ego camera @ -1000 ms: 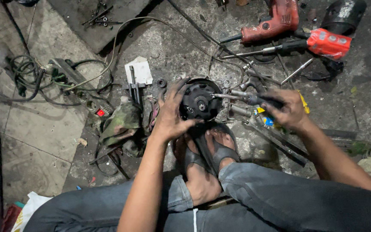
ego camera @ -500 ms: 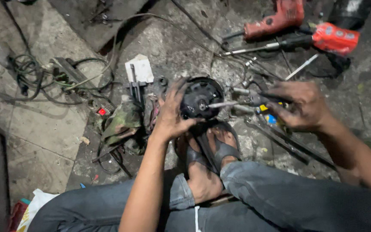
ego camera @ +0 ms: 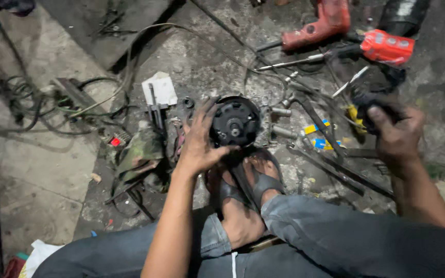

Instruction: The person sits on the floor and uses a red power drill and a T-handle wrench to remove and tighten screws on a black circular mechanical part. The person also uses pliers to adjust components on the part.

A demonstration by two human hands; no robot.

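Floor workshop: red power drill (ego camera: 318, 24), tangled wires (ego camera: 27, 98).

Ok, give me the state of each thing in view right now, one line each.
Round black motor part: standing on edge on the floor, braced against the sandalled feet.
Left hand: open, palm and fingers pressed on the part's left side.
Right hand: closed around a dark-handled tool, away from the part.
Dark-handled tool: gripped, tip blurred.
Red drill: lying on the floor, untouched.
White card: flat on the floor.
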